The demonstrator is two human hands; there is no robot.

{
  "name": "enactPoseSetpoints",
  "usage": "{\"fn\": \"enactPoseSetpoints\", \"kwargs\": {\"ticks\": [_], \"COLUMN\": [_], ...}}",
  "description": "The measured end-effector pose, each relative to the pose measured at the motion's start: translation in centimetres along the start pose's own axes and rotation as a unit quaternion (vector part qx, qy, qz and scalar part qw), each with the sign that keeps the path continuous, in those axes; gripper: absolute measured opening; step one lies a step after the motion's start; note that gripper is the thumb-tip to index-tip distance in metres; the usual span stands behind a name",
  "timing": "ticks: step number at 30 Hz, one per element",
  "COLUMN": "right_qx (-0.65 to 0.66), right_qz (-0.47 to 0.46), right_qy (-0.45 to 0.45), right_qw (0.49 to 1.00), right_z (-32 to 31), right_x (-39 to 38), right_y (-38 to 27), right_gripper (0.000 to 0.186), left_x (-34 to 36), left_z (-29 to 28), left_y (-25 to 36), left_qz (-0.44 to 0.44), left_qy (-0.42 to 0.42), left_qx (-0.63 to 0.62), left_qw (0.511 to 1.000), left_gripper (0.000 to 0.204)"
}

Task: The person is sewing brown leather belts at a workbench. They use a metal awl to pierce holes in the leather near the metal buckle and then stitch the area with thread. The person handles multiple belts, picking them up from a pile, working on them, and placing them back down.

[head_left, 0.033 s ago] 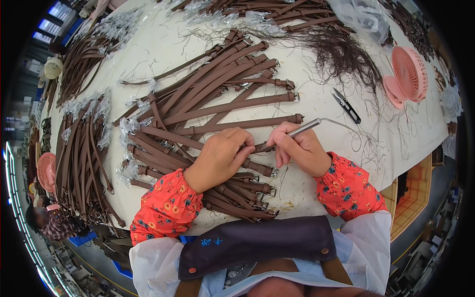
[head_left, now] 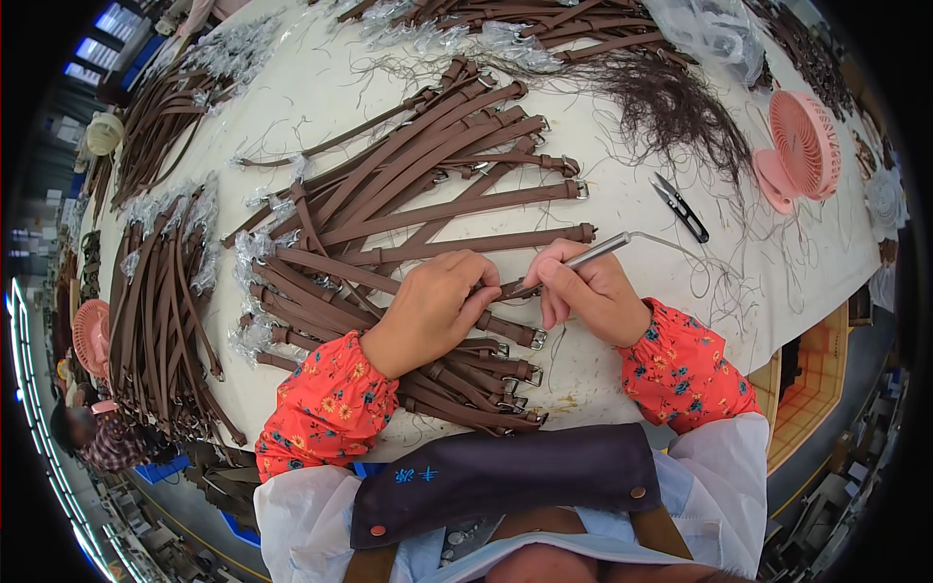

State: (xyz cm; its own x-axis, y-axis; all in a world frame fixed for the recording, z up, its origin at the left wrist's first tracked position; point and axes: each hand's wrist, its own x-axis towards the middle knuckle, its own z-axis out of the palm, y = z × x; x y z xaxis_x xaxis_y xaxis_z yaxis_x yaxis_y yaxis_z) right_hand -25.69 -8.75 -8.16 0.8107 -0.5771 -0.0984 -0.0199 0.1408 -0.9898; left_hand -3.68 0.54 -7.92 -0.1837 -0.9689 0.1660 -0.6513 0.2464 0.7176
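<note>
Over the tabletop (head_left: 630,206), near heaped straps (head_left: 457,211), one held strap (head_left: 510,291) is pinched by the left hand (head_left: 432,306); beside it, a tool (head_left: 598,252) is gripped by the right hand (head_left: 591,293). Blue writing (head_left: 416,475) is borne by the apron (head_left: 535,476).

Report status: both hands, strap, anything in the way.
Left hand pinches brown strap. Right hand grips metal pen-shaped tool, tip at strap. Other straps crowd around left hand; black snips lie apart.

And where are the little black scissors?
In the head view, the black scissors lie on the right of the table, between the right hand and the pink fan.
</note>
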Motion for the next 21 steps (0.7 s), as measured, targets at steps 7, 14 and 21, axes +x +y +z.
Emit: {"fn": "enactPoseSetpoints", "kwargs": {"ticks": [7,14,21], "right_qx": [0.0,-0.003,0.007], "right_qz": [0.005,0.003,-0.016], "right_qy": [-0.001,-0.003,0.035], "right_qw": [1.0,1.0,0.999], "right_z": [-0.1,0.0,-0.3], "right_x": [0.0,0.0,0.0], "right_y": [0.1,0.0,0.1], "right_gripper": [0.033,0.029,0.029], "left_x": [0.0,0.0,-0.1], "left_z": [0.1,0.0,-1.0], "left_y": [-0.1,-0.1,0.4], "left_qz": [-0.002,-0.016,-0.024], "left_qy": [0.003,0.0,-0.008], "left_qx": [0.002,-0.009,0.018], "left_qw": [1.0,1.0,1.0], "left_gripper": [0.011,0.011,0.016]}}
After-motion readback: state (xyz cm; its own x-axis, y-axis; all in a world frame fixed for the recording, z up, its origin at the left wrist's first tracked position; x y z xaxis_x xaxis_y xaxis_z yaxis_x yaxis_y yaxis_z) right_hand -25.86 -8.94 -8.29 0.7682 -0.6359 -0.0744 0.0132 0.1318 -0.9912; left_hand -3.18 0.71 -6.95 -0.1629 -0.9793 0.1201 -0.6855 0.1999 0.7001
